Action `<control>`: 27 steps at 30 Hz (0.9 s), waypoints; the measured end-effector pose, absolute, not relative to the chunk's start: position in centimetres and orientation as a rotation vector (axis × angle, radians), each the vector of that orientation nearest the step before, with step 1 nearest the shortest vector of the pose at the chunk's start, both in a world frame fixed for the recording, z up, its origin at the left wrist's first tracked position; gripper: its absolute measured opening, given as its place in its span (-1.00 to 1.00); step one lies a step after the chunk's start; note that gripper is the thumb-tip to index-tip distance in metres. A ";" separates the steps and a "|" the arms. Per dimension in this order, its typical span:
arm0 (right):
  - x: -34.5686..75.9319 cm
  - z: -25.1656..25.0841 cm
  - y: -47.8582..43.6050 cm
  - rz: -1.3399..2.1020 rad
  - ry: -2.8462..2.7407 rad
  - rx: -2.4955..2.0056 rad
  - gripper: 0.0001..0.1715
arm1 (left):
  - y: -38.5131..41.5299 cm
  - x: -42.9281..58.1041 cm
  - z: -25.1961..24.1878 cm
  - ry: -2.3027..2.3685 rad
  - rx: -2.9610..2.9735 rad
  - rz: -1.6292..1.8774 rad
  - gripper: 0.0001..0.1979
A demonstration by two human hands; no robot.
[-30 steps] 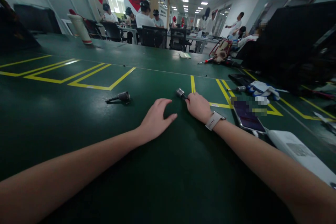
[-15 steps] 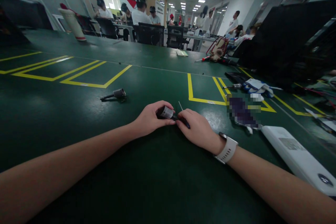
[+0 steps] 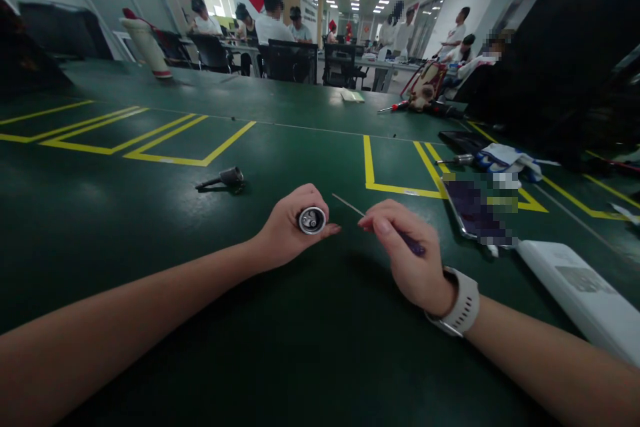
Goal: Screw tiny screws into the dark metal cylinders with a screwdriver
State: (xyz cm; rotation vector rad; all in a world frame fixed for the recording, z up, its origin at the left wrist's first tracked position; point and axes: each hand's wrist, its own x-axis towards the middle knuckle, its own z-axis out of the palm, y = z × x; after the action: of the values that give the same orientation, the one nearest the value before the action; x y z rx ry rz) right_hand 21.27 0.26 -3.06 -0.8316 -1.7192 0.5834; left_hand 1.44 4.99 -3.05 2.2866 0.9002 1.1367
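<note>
My left hand point(image 3: 289, 231) is closed round a small metal cylinder point(image 3: 312, 220) whose round open end faces me. My right hand point(image 3: 407, 255), with a pale watch on the wrist, pinches a thin tool point(image 3: 380, 225) with a dark purple handle and a fine metal shaft pointing up and left. The two hands hover close together just above the dark green table point(image 3: 320, 347), a small gap between cylinder and tool tip. A second metal cylinder part with a dark stem point(image 3: 223, 179) lies on the table to the left, beyond my left hand.
Yellow tape lines point(image 3: 150, 140) mark boxes on the table. A phone point(image 3: 475, 210) and a white box point(image 3: 580, 293) lie at right, with gloves and tools point(image 3: 500, 159) behind. A white tapered object point(image 3: 147, 48) stands far left. Several people sit and stand at tables in the background.
My right hand fetched the metal part from near the yellow line. My left hand took the cylinder and turned its end toward me; my right hand pulled the thin tool away from it.
</note>
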 end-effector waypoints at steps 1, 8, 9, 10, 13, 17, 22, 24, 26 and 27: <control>21.2 -3.0 0.0 0.620 -1.702 -0.777 -0.78 | 5.0 1.5 -3.2 0.893 2.309 1.108 -0.81; 21.2 -2.2 -1.1 0.648 -1.826 -0.639 -0.79 | 4.9 1.9 -3.7 0.894 2.328 0.975 -0.86; 21.2 -2.1 -1.2 0.630 -1.832 -0.636 -0.79 | 4.8 2.0 -3.7 0.927 2.330 0.958 -0.85; 21.2 -2.0 -1.3 0.615 -1.839 -0.634 -0.78 | 4.8 2.0 -3.7 0.961 2.334 0.954 -0.83; 21.0 -1.9 -1.5 0.583 -1.873 -0.638 -0.76 | 4.9 2.0 -3.9 1.038 2.338 1.000 -0.80; 20.4 -1.8 -1.7 0.556 -1.910 -0.735 -0.77 | 5.0 2.0 -4.2 1.090 2.347 1.045 -0.79; 20.1 -1.8 -2.0 0.665 -1.902 -0.812 -0.76 | 4.8 2.1 -4.2 1.071 2.440 1.026 -0.79; 20.1 -2.0 -2.0 0.736 -1.846 -0.830 -0.74 | 4.7 2.1 -4.1 1.048 2.489 1.000 -0.79; 20.2 -2.2 -1.8 0.852 -1.747 -0.847 -0.72 | 4.6 2.1 -4.0 1.035 2.502 0.995 -0.79; 20.3 -2.4 -1.6 0.935 -1.679 -0.854 -0.71 | 4.6 2.1 -4.0 1.028 2.496 0.999 -0.79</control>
State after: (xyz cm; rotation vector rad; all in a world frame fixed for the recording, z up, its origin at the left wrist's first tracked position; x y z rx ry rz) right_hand 20.28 -1.61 -2.43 -0.8542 -1.6787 0.9348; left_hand 2.05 4.60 -4.01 2.4955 1.0283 0.9994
